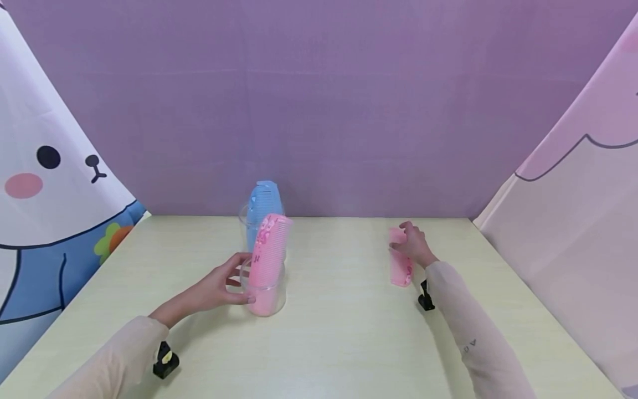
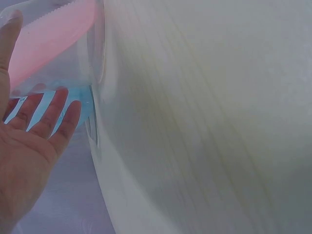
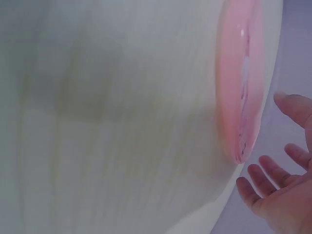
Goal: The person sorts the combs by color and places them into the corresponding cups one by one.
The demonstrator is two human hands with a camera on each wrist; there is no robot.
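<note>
A clear plastic cup stands on the table with a pink comb leaning upright in it. My left hand is around the cup's left side, thumb at the front and fingers toward the back; the left wrist view shows the fingertips right at the cup wall. On the right, another pink comb, printed with a floral pattern, lies flat on the table. Over its far part hovers my right hand, its fingers spread and apart from the comb in the right wrist view.
Behind the front cup stands a second clear cup holding a blue comb. A purple cloth hangs along the back edge of the pale table. Cartoon-printed cloths flank both sides.
</note>
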